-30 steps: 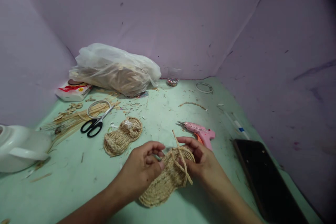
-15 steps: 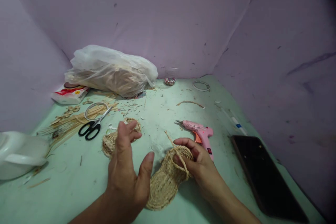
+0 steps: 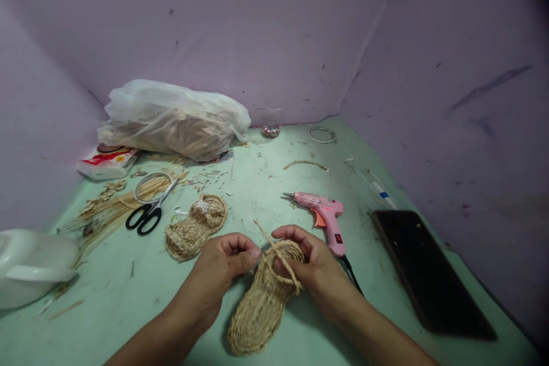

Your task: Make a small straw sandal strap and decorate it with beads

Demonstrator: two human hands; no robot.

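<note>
A small woven straw slipper (image 3: 257,309) is tilted in front of me, its toe end away from me. My right hand (image 3: 311,269) grips that far end, thumb inside by the strap and fingers around the outer edge. A braided cord crosses the top as a strap, and its loose end sticks up past the edge. At the slipper's left edge is my left hand (image 3: 234,257), thumb and fingers pinched together; whatever lies between them is hidden. A second straw slipper (image 3: 189,237) with a white beaded ornament lies on the table to the left.
A pink glue gun (image 3: 319,211) lies beyond my right hand, beside a black phone (image 3: 433,274). Black-handled scissors (image 3: 150,209), straw strips (image 3: 107,209) and a white jug (image 3: 34,266) are on the left. Behind them sits a plastic bag (image 3: 175,120); a bead jar (image 3: 271,128) stands near the wall.
My left hand has come down from its spread, raised position to a pinch at the slipper's left edge, uncovering the second slipper. My right hand keeps its hold.
</note>
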